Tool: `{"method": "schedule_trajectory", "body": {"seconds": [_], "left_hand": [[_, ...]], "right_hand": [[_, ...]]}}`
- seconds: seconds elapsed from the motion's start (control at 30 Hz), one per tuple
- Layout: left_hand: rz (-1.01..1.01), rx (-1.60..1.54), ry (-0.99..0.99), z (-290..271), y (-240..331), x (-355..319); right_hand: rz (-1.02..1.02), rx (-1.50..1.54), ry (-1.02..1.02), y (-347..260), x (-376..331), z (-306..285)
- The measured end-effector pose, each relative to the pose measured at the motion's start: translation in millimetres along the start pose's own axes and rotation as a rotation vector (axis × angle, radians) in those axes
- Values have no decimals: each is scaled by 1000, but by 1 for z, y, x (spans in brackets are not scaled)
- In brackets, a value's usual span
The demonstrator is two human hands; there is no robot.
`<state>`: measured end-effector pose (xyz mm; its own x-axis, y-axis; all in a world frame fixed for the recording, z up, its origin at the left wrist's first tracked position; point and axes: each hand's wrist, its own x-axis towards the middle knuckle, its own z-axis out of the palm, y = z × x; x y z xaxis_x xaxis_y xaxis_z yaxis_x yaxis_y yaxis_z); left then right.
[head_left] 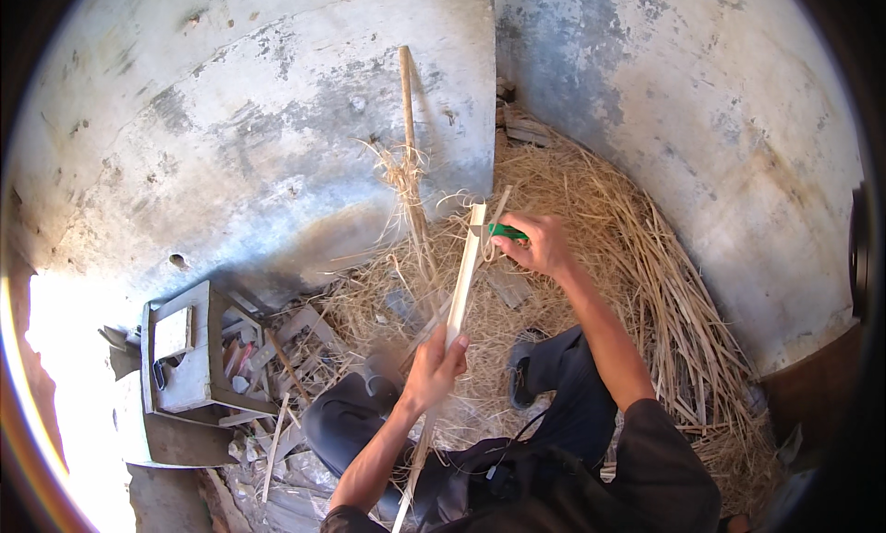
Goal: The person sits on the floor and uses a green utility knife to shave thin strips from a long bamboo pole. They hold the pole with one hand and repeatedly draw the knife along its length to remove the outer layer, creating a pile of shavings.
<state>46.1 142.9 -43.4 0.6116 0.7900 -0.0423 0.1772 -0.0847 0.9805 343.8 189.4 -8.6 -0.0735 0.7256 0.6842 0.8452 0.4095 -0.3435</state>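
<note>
My left hand (434, 369) is closed around a long, pale split strip (465, 276), bamboo or wood by its look. The strip slants up and away from me, and its lower part runs down past my legs. In my right hand (540, 245) is a knife with a green handle (508, 231). The knife's blade lies across the strip close to its far end. A thin curled shaving (501, 210) stands up beside the blade.
Straw-like shavings (572, 187) cover the floor, with long strips (683, 311) piled along the right wall. A pole (407, 99) leans on the back wall. To the left, a worn wooden stool (185, 376) stands beside scrap wood. My shoe (520, 371) rests amid the shavings.
</note>
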Motion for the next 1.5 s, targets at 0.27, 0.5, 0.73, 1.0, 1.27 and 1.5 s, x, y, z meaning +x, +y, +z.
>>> {"method": "schedule_trajectory", "body": {"seconds": [0.27, 0.5, 0.73, 1.0, 1.27, 1.5], "left_hand": [[28, -13, -30, -6, 0, 5], [-58, -25, -72, -11, 1, -8], [-102, -105, -46, -11, 11, 8], [-16, -205, -72, -10, -8, 17], [-14, -30, -29, -14, -14, 16], [48, 6, -33, -7, -12, 15]], "right_hand": [[5, 8, 67, 6, 1, 2], [541, -132, 284, 102, -7, -40], [702, 28, -161, 63, -18, -29], [501, -238, -1075, 54, -47, 6], [713, 880, -374, -11, -7, 12], [741, 943, -264, -28, -14, 35]]}}
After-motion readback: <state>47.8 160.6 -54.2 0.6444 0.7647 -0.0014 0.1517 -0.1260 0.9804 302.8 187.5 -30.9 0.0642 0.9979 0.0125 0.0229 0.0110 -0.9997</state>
